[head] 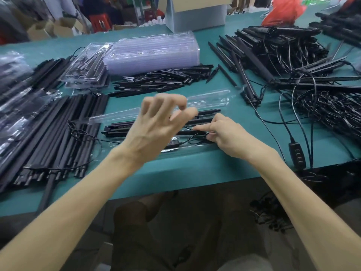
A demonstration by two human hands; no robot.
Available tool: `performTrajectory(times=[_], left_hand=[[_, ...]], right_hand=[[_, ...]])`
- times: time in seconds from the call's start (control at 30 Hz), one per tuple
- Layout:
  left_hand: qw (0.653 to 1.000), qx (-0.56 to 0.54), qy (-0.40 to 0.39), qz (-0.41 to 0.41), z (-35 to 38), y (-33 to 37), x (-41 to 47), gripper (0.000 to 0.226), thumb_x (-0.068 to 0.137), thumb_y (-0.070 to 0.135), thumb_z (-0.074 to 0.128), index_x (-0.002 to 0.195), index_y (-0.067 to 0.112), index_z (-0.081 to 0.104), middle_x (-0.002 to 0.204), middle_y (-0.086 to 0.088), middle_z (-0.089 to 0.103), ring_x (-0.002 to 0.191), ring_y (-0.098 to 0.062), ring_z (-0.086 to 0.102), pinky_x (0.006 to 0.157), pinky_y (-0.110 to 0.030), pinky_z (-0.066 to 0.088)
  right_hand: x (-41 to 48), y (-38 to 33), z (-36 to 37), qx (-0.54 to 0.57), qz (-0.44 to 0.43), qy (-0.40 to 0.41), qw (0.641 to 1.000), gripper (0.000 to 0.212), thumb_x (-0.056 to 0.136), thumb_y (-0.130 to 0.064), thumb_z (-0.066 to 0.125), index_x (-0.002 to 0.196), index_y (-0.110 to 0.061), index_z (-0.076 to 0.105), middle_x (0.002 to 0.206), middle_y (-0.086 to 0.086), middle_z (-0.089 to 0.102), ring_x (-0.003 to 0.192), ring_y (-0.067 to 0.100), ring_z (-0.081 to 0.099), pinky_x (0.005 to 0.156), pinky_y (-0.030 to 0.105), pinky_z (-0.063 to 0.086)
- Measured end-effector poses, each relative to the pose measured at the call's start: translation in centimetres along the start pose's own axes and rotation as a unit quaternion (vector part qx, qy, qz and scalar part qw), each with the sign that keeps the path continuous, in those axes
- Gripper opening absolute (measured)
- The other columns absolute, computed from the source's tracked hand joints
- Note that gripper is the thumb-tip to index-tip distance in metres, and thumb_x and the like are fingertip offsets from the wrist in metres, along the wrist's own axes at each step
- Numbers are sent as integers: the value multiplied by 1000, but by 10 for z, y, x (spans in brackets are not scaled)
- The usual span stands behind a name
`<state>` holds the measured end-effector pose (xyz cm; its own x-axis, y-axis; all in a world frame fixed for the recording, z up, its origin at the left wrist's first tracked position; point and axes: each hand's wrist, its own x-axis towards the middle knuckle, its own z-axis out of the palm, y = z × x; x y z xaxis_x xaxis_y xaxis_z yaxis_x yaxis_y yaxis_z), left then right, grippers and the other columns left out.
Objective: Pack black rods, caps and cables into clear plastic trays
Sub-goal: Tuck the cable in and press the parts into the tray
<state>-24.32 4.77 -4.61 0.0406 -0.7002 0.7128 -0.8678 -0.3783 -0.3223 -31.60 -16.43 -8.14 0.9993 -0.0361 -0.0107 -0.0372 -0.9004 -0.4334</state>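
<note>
A clear plastic tray point(207, 99) lies open in front of me with black rods point(117, 129) in its near half. A thin black cable point(192, 140) with a small controller sits along the tray's front. My right hand point(226, 134) pinches this cable at the tray's right end, index finger pointing left along a rod. My left hand point(156, 124) hovers blurred above the tray's middle, fingers spread and bent, holding nothing.
A stack of empty clear trays point(154, 51) stands behind a heap of black caps point(162, 79). Rod bundles point(58, 133) lie at left, packed trays point(86, 65) behind them. A tangle of rods and cables point(293, 65) fills the right. The table edge point(195, 184) runs near me.
</note>
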Motion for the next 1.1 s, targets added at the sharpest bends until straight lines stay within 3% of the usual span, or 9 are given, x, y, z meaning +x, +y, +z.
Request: performTrajectory(times=[0.13,0.27,0.37,0.53,0.67,0.77,0.87,0.93,1.1], left_hand=[[985,-116,-113,51,11,27,-8,24,102,4,47,118,5,65,119,-10,63,105,-29,61,88,-41,50],[950,-108,-245,-159,23,35,-19,41,102,30,53,134,5,59,146,-16,50,143,-29,40,120,-40,28],[930,-123,-256,-234,23,34,-19,51,104,37,49,140,2,52,144,-13,54,143,-24,41,124,-33,17],[934,-121,-221,-252,23,30,-15,39,105,31,49,131,6,62,131,-6,65,127,-21,54,113,-26,31],[922,-165,-236,-258,27,26,-17,34,103,38,50,127,21,67,126,6,61,122,-14,48,94,-29,43],[911,-190,-243,-274,29,21,-19,34,99,45,54,125,27,68,123,12,59,119,-11,47,94,-31,44],[875,-276,-245,-314,33,13,-20,31,94,46,64,121,32,70,114,15,58,113,-7,49,98,-22,40],[843,-339,-244,-340,35,8,-20,26,92,39,70,117,35,71,112,14,58,108,-5,53,93,-13,39],[817,-383,-251,-349,34,-8,-21,19,95,20,69,112,26,75,112,8,66,97,-9,66,95,-30,50]], right_hand=[[-1,-1,-3,3,-10,-4,1000,44,103,-17,51,135,-47,56,101,2,43,102,25,49,94,48,44],[-3,-2,-2,18,-8,16,1000,47,102,-15,54,136,-46,56,102,1,45,101,23,51,95,46,45],[-3,-2,1,26,4,41,999,48,101,-9,55,135,-43,58,95,-6,42,100,15,46,96,42,44],[-6,-1,3,62,-6,70,996,39,99,-12,61,129,-36,66,98,-2,46,104,21,47,96,43,45],[-7,-1,1,83,3,83,993,29,97,-18,65,122,-32,71,93,-4,43,93,22,54,90,43,48],[-9,-3,3,76,2,96,992,29,97,-15,64,121,-30,72,91,-3,43,89,21,55,88,41,49],[-11,-4,5,76,-6,107,991,32,98,-10,63,123,-28,72,90,-4,44,89,16,52,86,29,46],[-13,-3,6,79,-11,105,991,32,98,-11,62,125,-28,70,93,-1,47,95,17,49,88,30,44],[-17,-3,9,76,-11,111,991,33,100,-12,59,128,-28,69,98,0,51,103,20,44,97,39,42]])
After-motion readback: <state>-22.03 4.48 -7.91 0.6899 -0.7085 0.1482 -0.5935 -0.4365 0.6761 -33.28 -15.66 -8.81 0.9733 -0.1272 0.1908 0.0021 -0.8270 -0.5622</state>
